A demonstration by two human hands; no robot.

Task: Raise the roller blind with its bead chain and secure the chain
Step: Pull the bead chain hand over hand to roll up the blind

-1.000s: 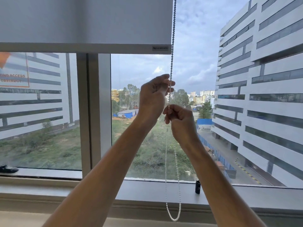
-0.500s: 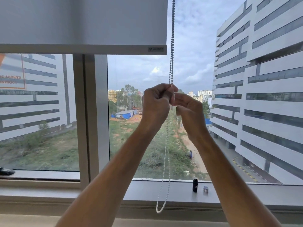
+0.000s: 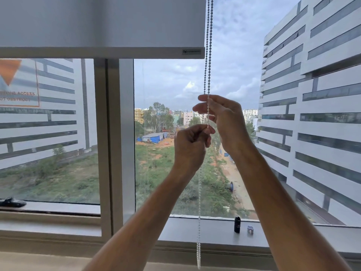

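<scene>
The white roller blind (image 3: 101, 24) covers the top of the window, its bottom bar (image 3: 101, 52) about a fifth of the way down the frame. The bead chain (image 3: 208, 55) hangs as two strands beside the blind's right edge. My right hand (image 3: 224, 122) is the upper one, its fingers pinched on the chain just below the strands. My left hand (image 3: 190, 147) sits right under it, closed on the chain at thumb and forefinger. Below my left hand the chain's loop (image 3: 198, 222) hangs straight down past the sill.
A grey vertical window frame post (image 3: 115, 133) stands left of my arms. On the window sill (image 3: 195, 227) sit a small black bottle (image 3: 237, 224) and a small pale clip-like piece (image 3: 250, 230). A dark window handle (image 3: 11, 202) lies at the far left.
My right hand has risen above my left, which has dropped lower on the chain. The hanging loop has swung nearer to vertical. The blind's bottom bar looks at much the same height.
</scene>
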